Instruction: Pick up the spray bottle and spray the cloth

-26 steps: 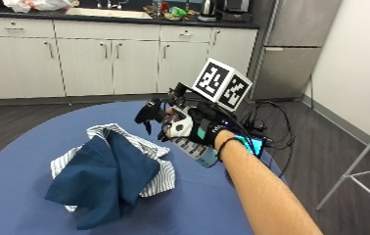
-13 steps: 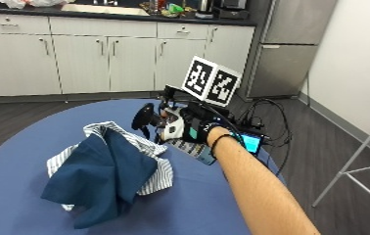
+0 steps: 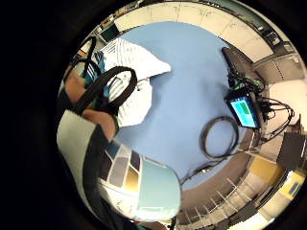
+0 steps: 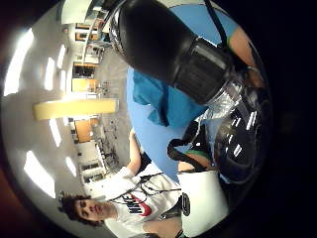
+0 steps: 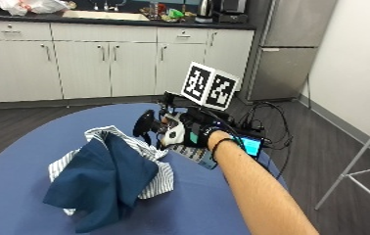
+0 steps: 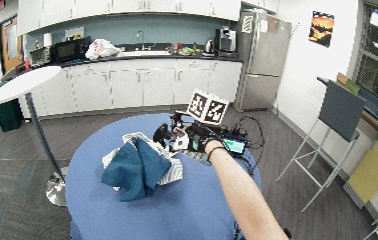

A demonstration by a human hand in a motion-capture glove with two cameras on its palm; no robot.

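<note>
Leftmost on the round blue table (image 5: 15, 161) lies a crumpled heap of dark blue cloth over blue-and-white striped cloth (image 5: 110, 178). At its two o'clock, the black-gloved right hand (image 5: 195, 134) holds a clear plastic spray bottle with a black nozzle head (image 5: 165, 132) off the table, fingers curled round it, nozzle toward the heap. Only the thumb-side palm view shows the bottle's ribbed black collar and clear neck; the little-finger view alone shows its pale label panel.
</note>
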